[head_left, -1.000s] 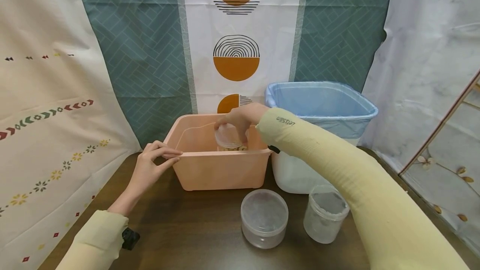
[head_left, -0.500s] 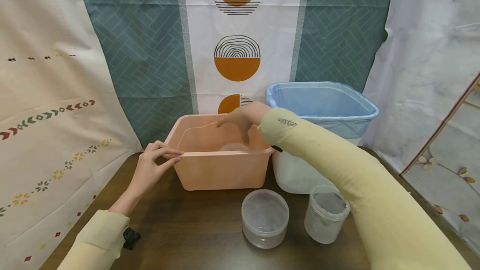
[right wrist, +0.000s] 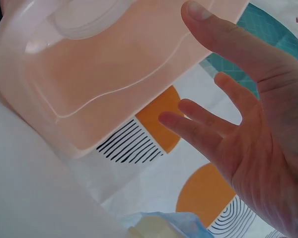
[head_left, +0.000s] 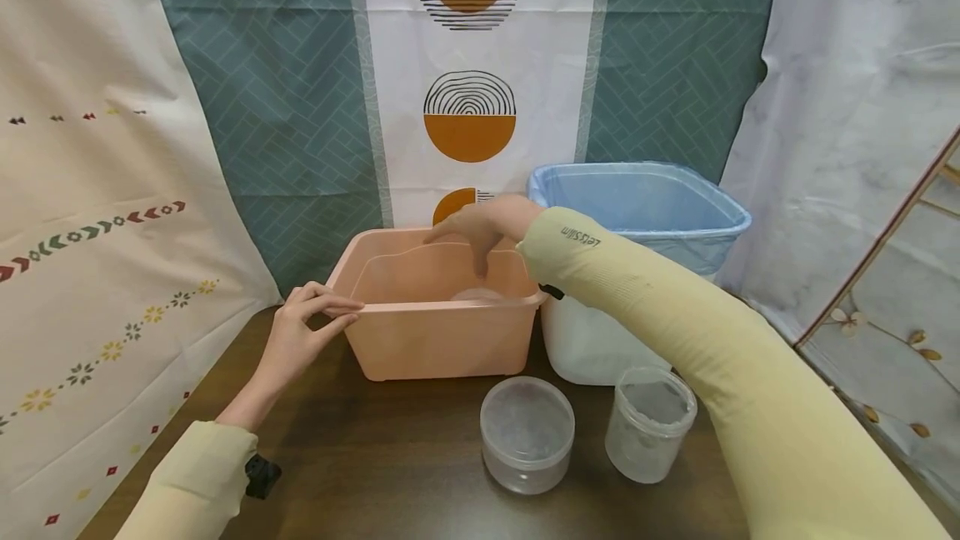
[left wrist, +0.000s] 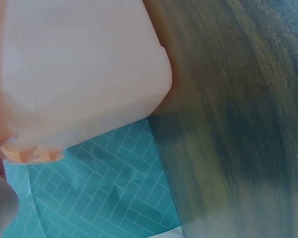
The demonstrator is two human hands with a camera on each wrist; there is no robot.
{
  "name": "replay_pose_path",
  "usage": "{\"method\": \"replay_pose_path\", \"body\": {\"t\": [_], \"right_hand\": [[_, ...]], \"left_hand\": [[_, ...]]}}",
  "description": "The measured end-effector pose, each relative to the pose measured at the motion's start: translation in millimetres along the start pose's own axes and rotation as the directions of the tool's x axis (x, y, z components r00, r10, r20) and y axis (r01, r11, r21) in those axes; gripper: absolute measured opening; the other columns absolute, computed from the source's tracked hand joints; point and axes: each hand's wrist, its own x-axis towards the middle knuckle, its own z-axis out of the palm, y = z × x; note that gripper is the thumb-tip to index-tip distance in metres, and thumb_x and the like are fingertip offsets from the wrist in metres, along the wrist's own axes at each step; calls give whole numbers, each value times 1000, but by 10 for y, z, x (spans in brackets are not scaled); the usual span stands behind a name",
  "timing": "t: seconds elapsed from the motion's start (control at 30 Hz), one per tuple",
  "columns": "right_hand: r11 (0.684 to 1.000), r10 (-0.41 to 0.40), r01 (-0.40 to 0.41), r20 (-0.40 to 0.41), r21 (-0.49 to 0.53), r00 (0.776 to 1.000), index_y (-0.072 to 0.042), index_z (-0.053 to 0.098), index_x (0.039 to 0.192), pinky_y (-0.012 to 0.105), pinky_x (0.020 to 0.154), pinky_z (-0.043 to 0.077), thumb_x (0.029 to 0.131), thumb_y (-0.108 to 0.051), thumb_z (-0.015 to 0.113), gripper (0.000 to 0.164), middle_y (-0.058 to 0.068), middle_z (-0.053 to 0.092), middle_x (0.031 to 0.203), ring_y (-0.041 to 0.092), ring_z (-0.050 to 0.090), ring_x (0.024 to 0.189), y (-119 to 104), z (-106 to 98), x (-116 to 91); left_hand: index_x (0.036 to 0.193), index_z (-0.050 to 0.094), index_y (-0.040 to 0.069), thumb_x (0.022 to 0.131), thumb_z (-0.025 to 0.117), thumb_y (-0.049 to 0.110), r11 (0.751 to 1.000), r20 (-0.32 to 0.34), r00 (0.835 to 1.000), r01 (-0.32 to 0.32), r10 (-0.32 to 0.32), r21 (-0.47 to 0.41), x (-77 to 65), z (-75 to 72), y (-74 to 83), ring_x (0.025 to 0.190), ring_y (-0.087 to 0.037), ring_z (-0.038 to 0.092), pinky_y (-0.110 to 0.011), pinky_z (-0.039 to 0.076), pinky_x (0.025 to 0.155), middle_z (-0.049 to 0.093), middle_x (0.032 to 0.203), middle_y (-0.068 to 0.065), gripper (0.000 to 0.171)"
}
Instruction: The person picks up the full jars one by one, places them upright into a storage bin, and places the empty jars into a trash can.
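Observation:
A peach plastic tub point(head_left: 442, 344) stands on the dark wooden table. My left hand point(head_left: 303, 327) holds the tub's front left corner, fingertips over the rim and thumb at the outside. Over the tub's inside hovers my right hand point(head_left: 487, 227), its fingers spread and nothing in its grasp. Below it, the round clear lid of a plastic jar point(head_left: 477, 294) shows just behind the front wall, the rest of the jar being hidden. In the right wrist view the same jar point(right wrist: 87, 22) lies well apart from the open fingers.
A white bin point(head_left: 600, 340) lined with a blue bag point(head_left: 637, 198) stands right of the tub. In front are a wide clear lidded jar point(head_left: 527, 432) and a taller clear jar point(head_left: 648, 432). Patterned cloths point(head_left: 300, 90) hang behind and beside the table.
The right hand has lowered the clear jar of light brown pieces into the tub, let go of it and risen slightly. The left hand has stayed at the rim.

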Motion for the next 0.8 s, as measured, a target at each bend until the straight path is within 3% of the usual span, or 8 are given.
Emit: {"method": "replay_pose_path", "body": {"t": [0.17,0.43,0.6,0.8], "right_hand": [[1000,13,-13,-9,-5,1000,-32,27,157,40,118,35,81,-13,81,94,-2,34,160,23,33,146,-18,-51,-49],[1000,-20,21,-65,17,998,-29,28,157,42,122,28,80,-18,82,94,-5,33,160,21,29,149,11,-167,-146],[998,43,-39,-88,46,995,-32,26,157,44,122,26,82,-24,80,93,-5,27,164,21,25,151,31,-295,-252],[991,109,-97,-150,87,983,-38,26,155,48,118,33,82,-29,80,92,-2,29,163,24,31,148,59,-444,-403]], "left_hand": [[97,80,16,78,80,3,1000,-4,1000,-6,6,-9,-9,8,-6,90,-1,45,-21,32,78,62,90,3,23],[97,80,16,78,80,3,1000,-9,1000,-6,6,-10,-9,1,-6,90,-1,45,-26,33,78,62,91,3,23],[98,80,16,79,80,3,1000,-8,1000,0,0,-6,-10,0,-3,90,-1,44,-23,32,78,62,91,3,23],[97,80,17,79,80,4,1000,-2,1000,0,0,-13,-10,2,3,91,-1,45,-23,32,79,62,91,2,22]]}}
